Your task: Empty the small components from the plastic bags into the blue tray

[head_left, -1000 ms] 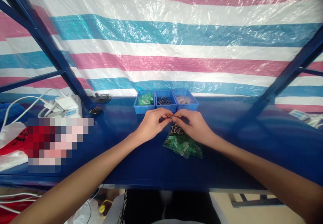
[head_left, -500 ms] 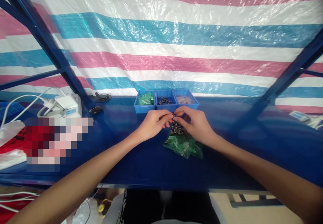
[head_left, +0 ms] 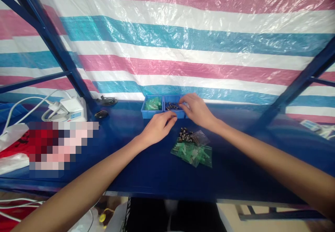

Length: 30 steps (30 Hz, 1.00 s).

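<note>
Three blue bins stand in a row at the back of the blue table. Green packets fill the left bin (head_left: 152, 113), and small dark metal parts lie in the middle bin (head_left: 170, 113); my right hand mostly hides the third. My right hand (head_left: 196, 110) is above the middle and right bins, its fingers curled together, their tips too small to read. In front of the bins, my left hand (head_left: 158, 127) has thumb and forefinger close together, with anything between them too small to make out. Below the hands lie a pile of metal parts (head_left: 184, 136) and green bags (head_left: 192, 151).
At the left are a white power strip (head_left: 81, 110) with cables, a black mouse (head_left: 101, 114) and a red and white bag (head_left: 18, 144). White cables (head_left: 318, 127) lie at the far right. Blue frame posts rise on both sides before a striped sheet (head_left: 170, 64).
My right hand has moved up and away from my left hand to the bins. My left hand stays nearly in place. A clear bag beside the metal parts is now uncovered.
</note>
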Each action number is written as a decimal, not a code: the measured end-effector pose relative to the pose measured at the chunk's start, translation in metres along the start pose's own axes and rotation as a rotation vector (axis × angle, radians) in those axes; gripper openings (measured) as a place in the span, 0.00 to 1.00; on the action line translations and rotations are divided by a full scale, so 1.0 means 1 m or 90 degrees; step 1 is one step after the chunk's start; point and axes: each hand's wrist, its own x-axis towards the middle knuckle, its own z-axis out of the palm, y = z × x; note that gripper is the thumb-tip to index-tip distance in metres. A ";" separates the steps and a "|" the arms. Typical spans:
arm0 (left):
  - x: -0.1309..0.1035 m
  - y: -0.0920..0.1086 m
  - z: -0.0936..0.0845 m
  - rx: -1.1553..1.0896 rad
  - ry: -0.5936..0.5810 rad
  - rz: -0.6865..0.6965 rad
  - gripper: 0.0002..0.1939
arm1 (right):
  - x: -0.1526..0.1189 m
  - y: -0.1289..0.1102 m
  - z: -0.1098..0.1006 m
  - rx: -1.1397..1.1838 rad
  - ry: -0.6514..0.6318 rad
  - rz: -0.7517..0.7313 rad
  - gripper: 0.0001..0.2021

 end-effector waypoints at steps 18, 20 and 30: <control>-0.008 0.010 -0.002 0.103 -0.223 0.068 0.21 | -0.058 -0.015 -0.016 0.040 -0.294 0.025 0.09; -0.008 0.008 -0.001 0.100 -0.223 0.064 0.17 | -0.059 -0.017 -0.015 0.030 -0.301 0.031 0.09; -0.005 0.007 -0.004 0.084 -0.238 0.060 0.09 | -0.060 -0.027 -0.014 0.025 -0.288 0.035 0.09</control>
